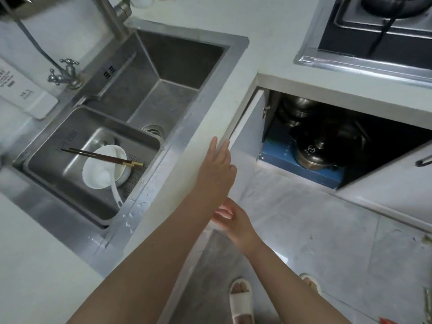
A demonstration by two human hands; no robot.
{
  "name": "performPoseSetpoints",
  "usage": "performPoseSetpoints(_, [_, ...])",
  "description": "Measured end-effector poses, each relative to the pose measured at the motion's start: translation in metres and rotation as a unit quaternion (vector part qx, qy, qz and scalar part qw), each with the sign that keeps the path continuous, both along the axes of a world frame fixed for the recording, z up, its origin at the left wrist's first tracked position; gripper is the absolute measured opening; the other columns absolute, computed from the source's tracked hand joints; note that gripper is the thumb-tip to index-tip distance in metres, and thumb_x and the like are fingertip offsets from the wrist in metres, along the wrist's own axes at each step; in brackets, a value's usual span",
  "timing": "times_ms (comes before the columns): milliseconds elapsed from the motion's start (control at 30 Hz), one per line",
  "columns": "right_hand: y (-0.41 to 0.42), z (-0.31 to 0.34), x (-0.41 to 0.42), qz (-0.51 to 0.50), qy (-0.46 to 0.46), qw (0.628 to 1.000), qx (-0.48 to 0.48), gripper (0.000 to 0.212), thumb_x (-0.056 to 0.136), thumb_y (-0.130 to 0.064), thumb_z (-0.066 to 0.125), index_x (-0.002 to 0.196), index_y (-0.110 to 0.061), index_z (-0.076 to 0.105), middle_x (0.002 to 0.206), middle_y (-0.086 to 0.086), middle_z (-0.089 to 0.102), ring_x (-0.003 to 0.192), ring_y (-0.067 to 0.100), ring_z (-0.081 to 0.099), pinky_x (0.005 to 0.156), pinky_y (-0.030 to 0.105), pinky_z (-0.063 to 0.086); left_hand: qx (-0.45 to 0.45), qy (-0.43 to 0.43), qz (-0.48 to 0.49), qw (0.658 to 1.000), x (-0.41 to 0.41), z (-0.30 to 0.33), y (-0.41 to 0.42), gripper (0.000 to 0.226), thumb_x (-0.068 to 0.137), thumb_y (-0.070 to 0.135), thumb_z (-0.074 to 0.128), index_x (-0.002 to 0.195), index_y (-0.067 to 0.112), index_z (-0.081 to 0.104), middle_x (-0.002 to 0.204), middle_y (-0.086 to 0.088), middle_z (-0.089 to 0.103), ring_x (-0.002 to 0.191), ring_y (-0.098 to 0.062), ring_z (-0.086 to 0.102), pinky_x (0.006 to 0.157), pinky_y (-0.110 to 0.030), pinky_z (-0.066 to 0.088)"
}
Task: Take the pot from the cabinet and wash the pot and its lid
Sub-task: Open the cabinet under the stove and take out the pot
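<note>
Holding cabinet door [245, 127] open: left hand [218, 164], fingers straight, rests on door's top edge. Right hand [233, 220] below door edge, loosely curled, grasping nothing. Lidded pot [313, 155] right of door, inside cabinet on blue box [292, 166], reachable.

White countertop [268, 31] with steel sink [177, 59], grey tiled floor [327, 230].

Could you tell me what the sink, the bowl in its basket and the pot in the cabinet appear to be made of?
Sink: brushed stainless steel by its look, grey and dull with soft reflections.
Bowl: glossy white, probably ceramic, though plastic cannot be ruled out.
Pot: metal, likely polished steel, judging by the bright glints on its rim; its lid looks dark and shiny, the material unclear in the shadow.
</note>
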State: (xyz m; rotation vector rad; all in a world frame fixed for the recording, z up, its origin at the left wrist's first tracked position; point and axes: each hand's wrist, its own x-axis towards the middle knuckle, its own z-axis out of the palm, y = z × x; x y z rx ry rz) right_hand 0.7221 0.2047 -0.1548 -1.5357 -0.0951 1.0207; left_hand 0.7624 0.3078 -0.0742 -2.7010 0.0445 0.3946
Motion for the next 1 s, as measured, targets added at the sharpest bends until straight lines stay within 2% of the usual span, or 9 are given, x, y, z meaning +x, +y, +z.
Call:
performPoseSetpoints(200, [-0.037,-0.009,0.028,-0.045,-0.011,0.996,-0.081,0.046,0.085,-0.018,0.067,0.128,-0.016,0.052,0.119,0.0,0.057,0.107,0.011,0.056,0.087,0.019,0.041,0.022,-0.02,0.006,1.0,0.006,-0.015,-0.014,0.023,0.089,0.023,0.053,0.108,0.014,0.061,0.144,-0.022,0.042,0.146,-0.038,0.011,0.113,-0.058,-0.015])
performPoseSetpoints(300, [-0.067,-0.017,0.045,-0.046,-0.031,0.99,-0.13,0.045,0.087,-0.02,0.065,0.129,-0.017,0.051,0.12,-0.002,0.057,0.11,0.012,0.056,0.089,0.018,0.04,-0.02,-0.048,0.007,0.999,0.016,-0.024,-0.032,0.026,0.082,0.019,0.059,0.107,0.015,0.068,0.134,-0.016,0.056,0.141,-0.035,0.032,0.115,-0.057,-0.005])
performPoseSetpoints(333, [-0.077,-0.02,0.052,-0.043,-0.049,0.987,-0.148,0.045,0.087,-0.021,0.065,0.129,-0.017,0.051,0.121,-0.001,0.058,0.113,0.014,0.056,0.09,0.018,0.04,-0.041,-0.06,0.0,0.997,0.021,-0.029,-0.039,0.032,0.085,0.019,0.055,0.115,0.016,0.065,0.138,-0.016,0.053,0.141,-0.034,0.031,0.116,-0.059,-0.004])
performPoseSetpoints(400, [-0.1,-0.025,0.066,-0.03,-0.074,0.981,-0.179,0.046,0.087,-0.024,0.064,0.131,-0.018,0.051,0.127,0.0,0.059,0.114,0.014,0.056,0.091,0.018,0.039,-0.093,0.0,0.032,0.995,0.028,-0.044,-0.056,0.044,0.096,0.018,0.038,0.14,0.015,0.041,0.153,-0.015,0.032,0.147,-0.033,0.015,0.115,-0.058,-0.01])
performPoseSetpoints(433, [-0.112,-0.027,0.075,-0.024,-0.08,0.978,-0.19,0.046,0.087,-0.025,0.064,0.131,-0.019,0.05,0.129,0.0,0.058,0.114,0.014,0.056,0.09,0.018,0.039,-0.114,0.033,0.06,0.991,0.031,-0.051,-0.065,0.047,0.097,0.019,0.036,0.144,0.015,0.033,0.155,-0.013,0.028,0.147,-0.032,0.014,0.116,-0.057,-0.008])
performPoseSetpoints(567, [-0.161,-0.032,0.11,-0.021,-0.095,0.97,-0.222,0.046,0.087,-0.024,0.064,0.131,-0.017,0.051,0.129,0.003,0.059,0.115,0.013,0.054,0.089,0.015,0.035,-0.223,0.042,0.152,0.962,0.05,-0.08,-0.097,0.049,0.093,0.026,0.044,0.141,0.017,0.036,0.139,-0.008,0.047,0.126,-0.03,0.047,0.111,-0.047,0.024])
performPoseSetpoints(667, [-0.192,-0.041,0.138,-0.013,-0.108,0.962,-0.25,0.046,0.088,-0.026,0.063,0.131,-0.017,0.051,0.131,0.003,0.058,0.12,0.014,0.053,0.09,0.015,0.034,-0.264,0.084,0.195,0.941,0.067,-0.1,-0.122,0.054,0.094,0.034,0.043,0.144,0.019,0.03,0.135,-0.007,0.05,0.118,-0.029,0.054,0.1,-0.038,0.038])
performPoseSetpoints(833, [-0.229,-0.066,0.182,0.018,-0.121,0.949,-0.29,0.047,0.09,-0.033,0.058,0.134,-0.02,0.048,0.14,0.001,0.05,0.129,0.016,0.046,0.102,0.024,0.037,-0.343,0.115,0.283,0.889,0.105,-0.14,-0.159,0.057,0.096,0.038,0.042,0.147,0.02,0.024,0.142,-0.009,0.045,0.13,-0.027,0.045,0.105,-0.038,0.037])
performPoseSetpoints(1000, [-0.247,-0.103,0.221,0.036,-0.142,0.934,-0.325,0.046,0.092,-0.034,0.055,0.135,-0.02,0.047,0.141,0.001,0.049,0.129,0.018,0.046,0.105,0.024,0.033,-0.358,0.116,0.298,0.877,0.14,-0.181,-0.185,0.054,0.096,0.039,0.042,0.145,0.021,0.029,0.139,-0.007,0.048,0.128,-0.025,0.047,0.106,-0.039,0.039])
